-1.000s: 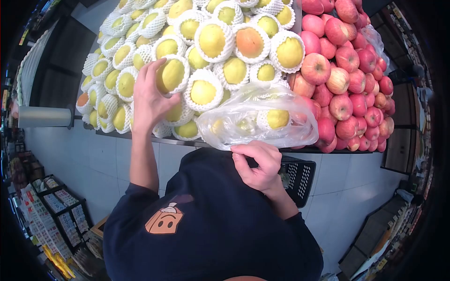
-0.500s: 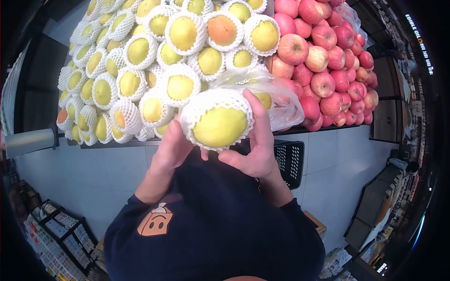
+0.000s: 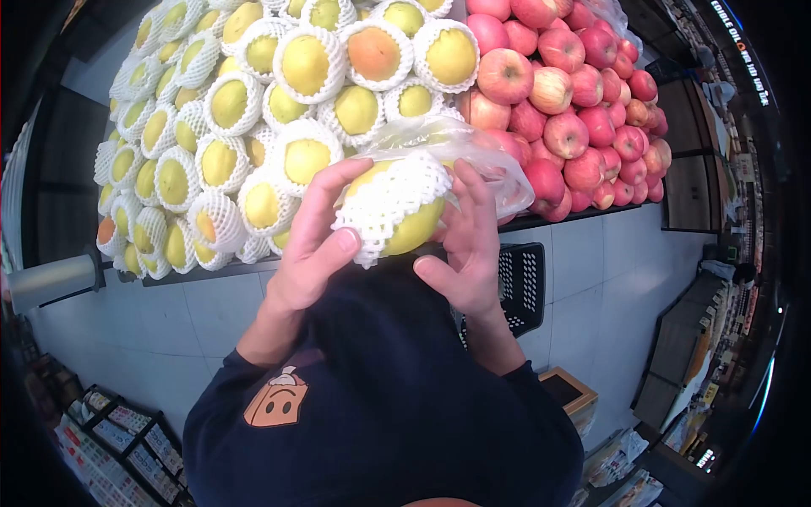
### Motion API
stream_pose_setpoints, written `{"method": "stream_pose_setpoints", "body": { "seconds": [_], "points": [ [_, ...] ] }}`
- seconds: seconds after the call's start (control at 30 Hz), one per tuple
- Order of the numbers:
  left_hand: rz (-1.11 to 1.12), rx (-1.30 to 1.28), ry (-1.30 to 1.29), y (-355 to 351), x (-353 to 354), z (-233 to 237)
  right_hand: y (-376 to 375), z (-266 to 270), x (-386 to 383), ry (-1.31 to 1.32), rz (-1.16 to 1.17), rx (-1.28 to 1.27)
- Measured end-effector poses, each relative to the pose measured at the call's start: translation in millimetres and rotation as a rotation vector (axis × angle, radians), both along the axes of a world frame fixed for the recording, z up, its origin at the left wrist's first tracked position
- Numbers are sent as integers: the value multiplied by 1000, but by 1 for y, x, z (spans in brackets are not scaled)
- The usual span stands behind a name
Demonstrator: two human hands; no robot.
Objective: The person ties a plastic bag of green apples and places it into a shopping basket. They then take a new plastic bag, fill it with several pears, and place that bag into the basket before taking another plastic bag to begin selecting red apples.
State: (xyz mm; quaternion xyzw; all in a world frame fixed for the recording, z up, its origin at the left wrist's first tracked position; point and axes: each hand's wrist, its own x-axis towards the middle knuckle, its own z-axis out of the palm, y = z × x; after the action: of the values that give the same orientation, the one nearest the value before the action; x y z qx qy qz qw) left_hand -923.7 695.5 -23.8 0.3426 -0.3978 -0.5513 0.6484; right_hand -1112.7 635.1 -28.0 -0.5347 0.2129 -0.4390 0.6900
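Watching from afar through the head view, I see one yellow-green fruit [image 3: 416, 230] raised between two bare hands near the front edge of the bench [image 3: 203, 274], its white foam sleeve [image 3: 390, 203] sitting askew. My main worry is a drop: that loose foam could slide over smooth skin and let the fruit slip, perhaps to the tiled floor [image 3: 583, 279]. The crumpled clear bag [image 3: 504, 173], just behind the right hand [image 3: 470, 258], might also snag fingers. Both forearms reach forward from bent elbows, palms facing. The left hand [image 3: 311, 245] has its grip curled around one end, thumb against the foam; the right grip curves around the other end, though I cannot tell whether its thumb touches.
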Motion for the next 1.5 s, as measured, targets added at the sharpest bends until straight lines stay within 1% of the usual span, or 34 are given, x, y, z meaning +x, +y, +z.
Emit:
{"method": "stream_pose_setpoints", "body": {
  "seconds": [0.1, 0.13, 0.17, 0.27, 0.3, 0.37, 0.4, 0.43, 0.5, 0.53, 0.6, 0.63, 0.7, 0.73, 0.83, 0.9, 0.93, 1.07, 1.13, 1.2, 1.3, 1.4, 1.5],
  "points": [
    [40, -190, -202, -1, -11, -5, 1, -1, 3, -18, 46, -163],
    [72, -199, -302, 1, -15, -6, 7, 2, 6, -16, 14, -92],
    [104, -207, -402, 3, -18, -6, 6, 1, 5, -18, 7, -124],
    [47, -255, -633, 2, -4, 7, 0, -4, -2, -40, -8, -197],
    [87, -260, -655, 4, 2, 9, 0, -3, -6, -61, -13, -204],
    [167, -269, -699, 8, 15, 12, 0, 0, -15, -53, -105, -206],
    [266, -251, -865, 10, 21, 15, -1, 4, -19, -27, -192, -202],
    [303, -208, -995, 9, 24, 17, -1, 6, -24, 0, -280, -199],
    [378, -120, -1255, 5, 29, 18, 2, 4, -39, -58, -326, -38],
    [307, -34, -1280, 6, 31, 15, 1, 2, -46, -87, -349, 42],
    [249, -15, -1354, 4, 30, 11, -16, -5, -49, -405, -55, -12],
    [218, -4, -1390, 4, 29, 9, -17, -3, -52, -369, -37, 9],
    [251, 52, -1288, 4, 21, 8, -20, 9, -53, -296, 0, 49],
    [267, 78, -1237, 3, 16, 8, -16, 16, -44, -208, -4, 81],
    [319, -123, -1035, -4, 8, 13, -28, 27, -26, -28, 58, 59],
    [285, -189, -1004, -3, 5, 16, -37, 34, -21, 84, 171, 88],
    [267, -223, -988, -3, 3, 19, -38, 32, -20, 86, 170, 121],
    [296, -348, -1072, -2, -3, 29, -73, 28, -9, 515, 242, -135],
    [341, -411, -1101, -2, -4, 23, -71, 35, 4, 838, 184, -383],
    [339, -401, -1099, -1, -2, 22, -63, 35, 15, 1148, 97, -667],
    [377, -383, -1057, 1, 0, 21, -54, 20, 25, 1098, 11, -934],
    [431, -392, -1020, 0, 1, 15, -54, 14, 34, 1161, -27, -923],
    [477, -393, -1034, -3, 5, 18, -54, 26, 44, 1387, 196, -618]
  ]
}}
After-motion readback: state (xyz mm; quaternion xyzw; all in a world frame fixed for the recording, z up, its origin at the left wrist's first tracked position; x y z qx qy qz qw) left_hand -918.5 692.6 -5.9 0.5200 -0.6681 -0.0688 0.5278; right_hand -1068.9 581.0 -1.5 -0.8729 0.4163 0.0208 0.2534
